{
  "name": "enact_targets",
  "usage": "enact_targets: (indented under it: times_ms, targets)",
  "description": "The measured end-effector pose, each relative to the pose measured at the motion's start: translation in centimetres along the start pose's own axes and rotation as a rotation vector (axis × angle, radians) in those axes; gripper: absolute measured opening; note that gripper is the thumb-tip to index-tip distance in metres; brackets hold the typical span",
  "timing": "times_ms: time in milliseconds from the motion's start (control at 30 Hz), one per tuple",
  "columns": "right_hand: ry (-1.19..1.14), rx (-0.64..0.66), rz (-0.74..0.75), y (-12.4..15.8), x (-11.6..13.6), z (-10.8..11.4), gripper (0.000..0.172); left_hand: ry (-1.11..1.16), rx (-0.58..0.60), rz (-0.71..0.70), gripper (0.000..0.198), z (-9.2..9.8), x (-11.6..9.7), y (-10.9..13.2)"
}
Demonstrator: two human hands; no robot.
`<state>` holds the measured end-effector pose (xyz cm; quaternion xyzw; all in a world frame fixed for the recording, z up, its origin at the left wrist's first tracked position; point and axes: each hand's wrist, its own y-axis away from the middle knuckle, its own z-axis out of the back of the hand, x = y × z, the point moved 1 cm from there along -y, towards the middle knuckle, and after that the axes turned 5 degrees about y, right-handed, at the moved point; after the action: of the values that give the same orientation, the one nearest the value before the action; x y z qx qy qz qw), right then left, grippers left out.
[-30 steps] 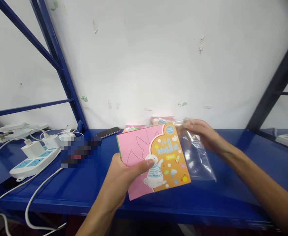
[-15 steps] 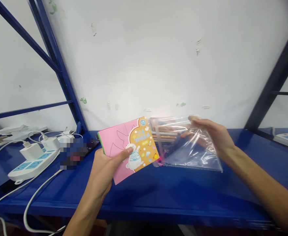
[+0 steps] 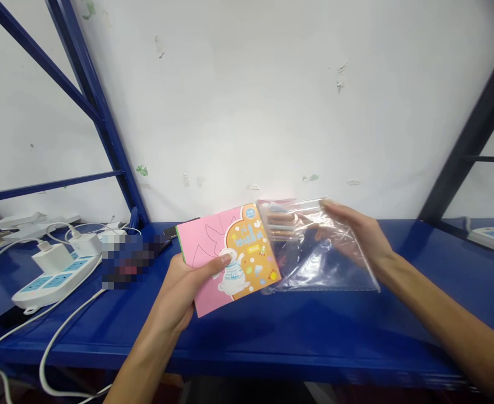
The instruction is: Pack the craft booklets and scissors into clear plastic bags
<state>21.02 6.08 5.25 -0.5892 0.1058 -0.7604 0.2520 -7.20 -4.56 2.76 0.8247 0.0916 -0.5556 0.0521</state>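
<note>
Head view: the left hand (image 3: pixel 175 294) clamps the pink-and-orange craft booklet (image 3: pixel 247 249) between thumb and fingers, its edge now overlapping the clear plastic bag (image 3: pixel 326 264). The right hand (image 3: pixel 356 233), fingers curled, pinches the bag's top edge.

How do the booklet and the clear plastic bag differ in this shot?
The booklet is opaque, pink and orange, with a rabbit on its cover, while the clear plastic bag is see-through and crinkled. The left hand holds the booklet with its thumb on the cover; the right hand holds the bag near its top edge. Both are held over the blue shelf, their edges meeting.
</note>
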Motion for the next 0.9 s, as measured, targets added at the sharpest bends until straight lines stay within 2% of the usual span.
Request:
enact_targets:
  times_ms: [133, 267, 400, 633, 800, 900]
  targets:
    - [-0.206, 0.016, -0.157, 0.1, 0.8, -0.3, 0.028, -0.008, 0.050, 0.057, 0.081, 0.3, 0.0, -0.1]
    - [-0.160, 0.040, -0.140, 0.4, 1.7, -0.6, 0.034, -0.001, 0.068, 0.120, 0.081, 0.7, 0.1, -0.3]
    - [-0.113, 0.085, -0.129, 0.7, 1.9, -0.7, 0.040, 0.006, 0.100, 0.160, 0.069, 1.1, 0.2, -0.5]
    - [-0.140, 0.149, -0.110, 0.2, 0.7, -0.5, 0.035, 0.004, 0.173, 0.192, 0.053, 1.6, 0.2, -0.7]
    - [-0.225, 0.323, -0.110, -0.1, -0.8, -0.9, 0.031, -0.002, 0.143, 0.156, 0.058, 1.3, 0.1, -0.6]
    - [-0.131, 0.330, -0.094, -0.2, -1.7, -1.3, 0.032, -0.019, 0.127, 0.120, 0.064, 1.0, -0.1, -0.3]
